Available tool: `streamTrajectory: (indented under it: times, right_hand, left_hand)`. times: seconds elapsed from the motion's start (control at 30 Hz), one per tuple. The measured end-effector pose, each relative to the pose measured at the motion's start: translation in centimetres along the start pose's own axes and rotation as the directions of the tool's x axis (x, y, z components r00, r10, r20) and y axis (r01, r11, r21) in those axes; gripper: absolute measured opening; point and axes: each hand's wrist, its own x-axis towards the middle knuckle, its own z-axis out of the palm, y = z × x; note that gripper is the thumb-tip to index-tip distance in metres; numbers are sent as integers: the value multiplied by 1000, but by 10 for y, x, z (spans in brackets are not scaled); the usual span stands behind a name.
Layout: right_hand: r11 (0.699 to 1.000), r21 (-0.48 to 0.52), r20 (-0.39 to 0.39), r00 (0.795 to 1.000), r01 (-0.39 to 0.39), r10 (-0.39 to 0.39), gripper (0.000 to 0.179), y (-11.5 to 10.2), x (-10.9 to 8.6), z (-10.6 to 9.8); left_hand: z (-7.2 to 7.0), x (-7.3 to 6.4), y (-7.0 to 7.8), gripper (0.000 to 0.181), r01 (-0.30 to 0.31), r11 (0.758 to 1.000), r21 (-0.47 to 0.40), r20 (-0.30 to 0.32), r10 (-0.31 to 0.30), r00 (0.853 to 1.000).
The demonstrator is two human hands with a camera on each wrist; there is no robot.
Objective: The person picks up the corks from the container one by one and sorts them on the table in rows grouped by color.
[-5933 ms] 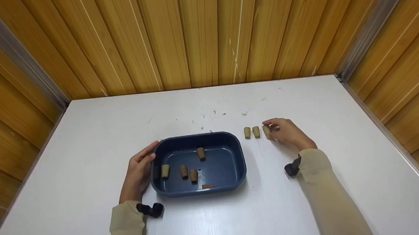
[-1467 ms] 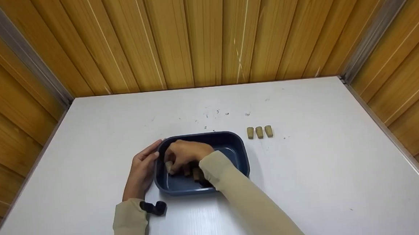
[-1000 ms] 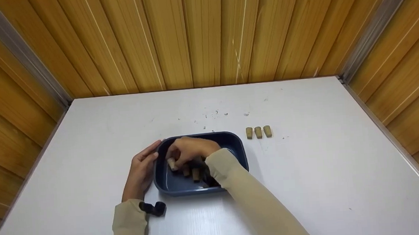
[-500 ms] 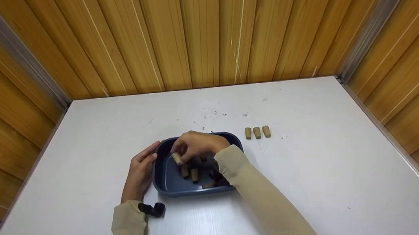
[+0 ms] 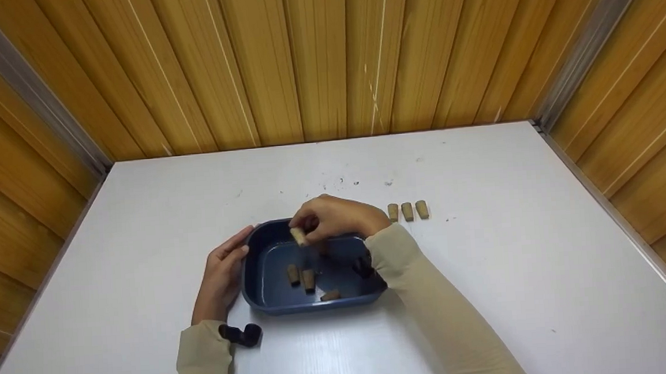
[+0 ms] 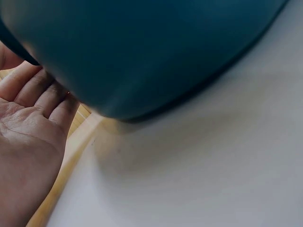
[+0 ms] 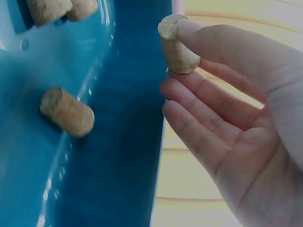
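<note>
My right hand [image 5: 340, 216] pinches a pale tapered cork [image 5: 298, 236] between thumb and fingertips, over the far part of the dark blue basin [image 5: 246, 285]. In the right wrist view that cork [image 7: 177, 47] is held at the basin's edge, and the other fingers [image 7: 203, 111] stretch out loosely. My left hand [image 5: 223, 274] rests against the basin's left wall, thumb at the rim. The left wrist view shows its fingers [image 6: 35, 90] nearly straight, tips hidden behind the wall. Inside the basin lie a brown cork [image 5: 293, 275], another cork [image 5: 308, 281] beside it and one near the front wall [image 5: 331, 296].
Three pale corks stand in a row on the white table [image 5: 490, 293] right of the basin: a left cork [image 5: 393, 212], a middle cork [image 5: 407, 212] and a right cork [image 5: 422, 209]. Dark specks [image 5: 341, 180] mark the tabletop behind. Wood-patterned panels [image 5: 325, 60] enclose the table.
Earlier my right hand set the third cork into the row. It then took the pale cork at the basin's left end, lifting it toward the far right. My left hand stays at the basin.
</note>
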Motion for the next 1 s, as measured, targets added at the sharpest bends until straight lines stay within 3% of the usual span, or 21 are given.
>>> streamTrajectory:
  times: [0.33,0.7,1.0]
  right_hand:
    - [999,-35,-110,993,42,-46,37,23,-29,-23]
    - [996,56,-205,976,-69,79,43,54,-71,-37]
    - [996,41,-279,957,-75,84,41,75,-98,-43]
  left_hand:
    - [2,2,2,45,20,1000,-10,21,-20,1000]
    - [3,2,1,47,-4,1000,-22,81,6,997]
    - [1,0,1,47,4,1000,-15,67,-2,998]
